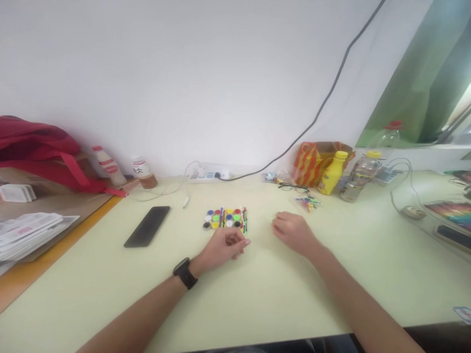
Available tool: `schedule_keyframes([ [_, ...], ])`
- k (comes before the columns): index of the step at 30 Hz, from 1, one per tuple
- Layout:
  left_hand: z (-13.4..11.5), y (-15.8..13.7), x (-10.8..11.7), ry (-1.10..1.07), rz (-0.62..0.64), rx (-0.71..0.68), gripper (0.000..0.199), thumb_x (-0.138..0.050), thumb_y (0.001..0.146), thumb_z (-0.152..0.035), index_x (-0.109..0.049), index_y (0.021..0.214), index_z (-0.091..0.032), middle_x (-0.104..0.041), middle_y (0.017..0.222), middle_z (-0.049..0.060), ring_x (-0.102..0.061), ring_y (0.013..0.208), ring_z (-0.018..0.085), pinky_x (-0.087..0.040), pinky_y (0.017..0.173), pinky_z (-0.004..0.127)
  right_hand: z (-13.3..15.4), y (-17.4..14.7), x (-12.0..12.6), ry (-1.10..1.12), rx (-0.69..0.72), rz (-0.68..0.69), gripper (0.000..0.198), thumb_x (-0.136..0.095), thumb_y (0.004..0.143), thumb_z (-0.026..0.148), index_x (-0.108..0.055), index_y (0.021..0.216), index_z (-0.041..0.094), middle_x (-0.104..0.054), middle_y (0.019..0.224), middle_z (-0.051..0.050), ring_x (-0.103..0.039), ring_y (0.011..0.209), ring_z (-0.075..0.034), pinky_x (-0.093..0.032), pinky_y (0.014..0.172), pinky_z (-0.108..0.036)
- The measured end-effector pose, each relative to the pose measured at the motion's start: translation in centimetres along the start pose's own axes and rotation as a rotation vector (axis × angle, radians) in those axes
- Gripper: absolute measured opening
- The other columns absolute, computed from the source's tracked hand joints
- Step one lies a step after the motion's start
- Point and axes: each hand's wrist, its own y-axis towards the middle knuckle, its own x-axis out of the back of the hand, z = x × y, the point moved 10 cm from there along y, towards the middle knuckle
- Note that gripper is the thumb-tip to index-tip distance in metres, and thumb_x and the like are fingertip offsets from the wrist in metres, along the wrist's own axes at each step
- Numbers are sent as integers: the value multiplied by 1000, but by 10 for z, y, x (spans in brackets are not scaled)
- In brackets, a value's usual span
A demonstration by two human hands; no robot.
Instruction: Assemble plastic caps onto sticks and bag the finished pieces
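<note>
My left hand rests on the table just in front of a block of small round pots with coloured lids. Its fingers are curled in and its thumb lies along them; I see nothing in it. Thin coloured sticks stand in rows between and beside the pots, partly behind my left hand. To the right, my right hand is closed above the table, apart from the pots. A tiny pale bit shows at its fingertips, too small to name.
A black phone lies at left. Behind my right hand are a bag of small coloured pieces, glasses, a yellow bottle and a clear bottle. A power strip sits by the wall. Papers lie far left.
</note>
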Motion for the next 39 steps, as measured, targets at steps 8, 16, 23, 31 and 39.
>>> schedule_keyframes([
  [8,1,1,-1,22,16,12,37,-70,88,-50,-65,80,-14,-69,69,4,-61,52,11,-51,52,22,-27,-8,-34,-212,-274,415,25,-47,89,6,-69,92,17,-71,101,-10,-65,91,-22,-35,66,-30],
  [16,0,0,-2,26,36,-11,36,-69,89,-50,-67,81,-14,-70,70,5,-62,54,12,-51,53,24,-55,-27,-36,-224,-436,476,17,-58,79,5,-69,86,16,-70,93,-16,-67,88,-28,-39,66,-31],
  [23,-1,0,-4,11,41,-13,35,-70,89,-49,-66,80,-15,-71,71,4,-60,54,10,-49,53,22,-97,-52,-15,-218,-608,504,20,-59,75,4,-68,88,16,-70,92,-15,-69,84,-27,-41,64,-30],
  [31,-25,-7,36,187,-350,-213,34,-68,90,-47,-66,74,-17,-60,56,-2,-51,49,10,-38,48,22,-161,-86,8,-189,-886,459,17,-59,79,14,-71,89,18,-71,97,-14,-69,86,-27,-45,68,-32],
  [39,-35,-7,81,413,-551,-260,24,-55,100,-41,-66,100,-20,-70,87,3,-63,77,17,-51,70,29,-135,-54,17,-177,-698,153,29,-58,92,36,-68,113,19,-67,122,-15,-59,116,-33,-47,89,-42],
])
